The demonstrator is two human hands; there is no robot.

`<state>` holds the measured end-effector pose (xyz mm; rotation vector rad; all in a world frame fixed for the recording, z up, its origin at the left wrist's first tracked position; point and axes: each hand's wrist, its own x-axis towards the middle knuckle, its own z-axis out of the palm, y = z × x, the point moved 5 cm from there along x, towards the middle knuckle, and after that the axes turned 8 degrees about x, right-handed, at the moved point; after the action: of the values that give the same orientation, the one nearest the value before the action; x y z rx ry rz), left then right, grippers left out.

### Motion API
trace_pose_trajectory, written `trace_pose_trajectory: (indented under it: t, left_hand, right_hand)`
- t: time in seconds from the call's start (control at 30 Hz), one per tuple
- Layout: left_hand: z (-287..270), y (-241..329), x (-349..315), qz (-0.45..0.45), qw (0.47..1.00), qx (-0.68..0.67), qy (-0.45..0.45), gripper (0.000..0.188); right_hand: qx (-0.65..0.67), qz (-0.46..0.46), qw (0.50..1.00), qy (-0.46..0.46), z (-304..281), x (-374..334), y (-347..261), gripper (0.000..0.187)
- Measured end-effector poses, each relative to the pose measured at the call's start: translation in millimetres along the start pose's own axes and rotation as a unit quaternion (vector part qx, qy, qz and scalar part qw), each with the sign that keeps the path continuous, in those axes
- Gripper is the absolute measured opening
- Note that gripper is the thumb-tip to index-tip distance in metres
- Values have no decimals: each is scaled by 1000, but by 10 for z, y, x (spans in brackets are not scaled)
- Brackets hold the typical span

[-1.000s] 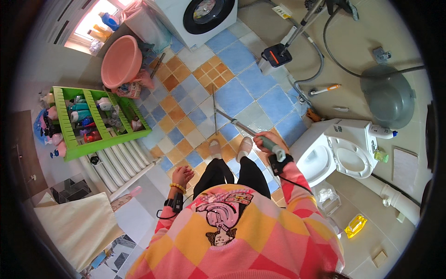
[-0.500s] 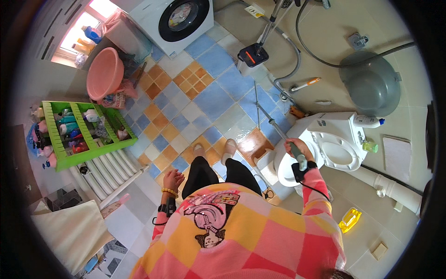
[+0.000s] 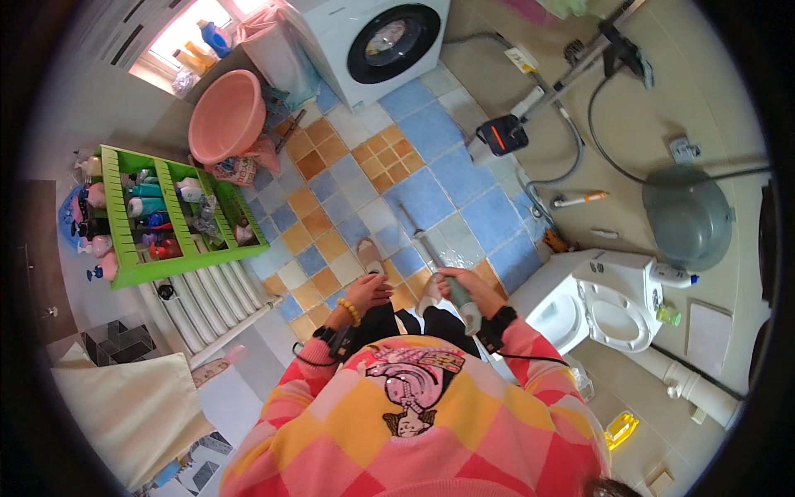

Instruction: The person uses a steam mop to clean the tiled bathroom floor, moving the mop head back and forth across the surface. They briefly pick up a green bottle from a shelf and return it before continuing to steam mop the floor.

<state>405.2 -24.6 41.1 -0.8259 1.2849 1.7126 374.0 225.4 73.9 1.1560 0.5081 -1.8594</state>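
Note:
My right hand [image 3: 460, 287] is wrapped round the grey-green grip of a long-handled pole [image 3: 434, 253]. The pole slants away from me, over the tiled floor [image 3: 431, 190], its pale shaft narrowing to a thin dark far end. What kind of tool it is, I cannot make out. Left of the grip, above my thigh, my left hand [image 3: 370, 291] hangs with loosely bent fingers and nothing visible in it. It is apart from the pole. Below the hands are my feet in light slippers [image 3: 369, 253], partly hidden by my legs and hands.
A white toilet [image 3: 559, 319] with its lid raised stands at right, below a grey basin [image 3: 687, 217]. Across the room are a washing machine [image 3: 364, 62] and a black-topped cleaning appliance [image 3: 503, 135]. A pink tub [image 3: 226, 116] and green shelf [image 3: 192, 261] line the left.
I have turned right, away from the window side. My right hand has brought the pole leftward from beside the toilet to before my body. My left hand has moved inward, close to it.

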Motion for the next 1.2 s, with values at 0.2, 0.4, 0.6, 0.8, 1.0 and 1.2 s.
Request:
trace_pose_trajectory:
  t: [0.2,0.4,0.6,0.8,1.0,1.2]
  left_hand:
    - [-807,794,576,-80,989,-116,-48,46]
    - [-2436,1149,1549,-99,993,-69,16,31]
    - [-1492,1507,2001,142,671,727,47,21]
    - [-116,1364,2356,123,556,819,-69,22]
    - [-49,1258,2261,44,927,365,75,38]
    - [8,1648,2067,-129,950,-265,-102,22]
  right_hand:
    - [-89,57,980,-166,2009,1000,619,13]
    - [3,202,962,-183,2904,2110,538,9]
    - [202,166,959,-113,2552,1675,93,13]
    - [431,179,866,-180,2164,901,-65,18]
    - [321,107,926,-168,2029,679,-136,24]
    - [445,200,849,-201,2211,733,-680,21]
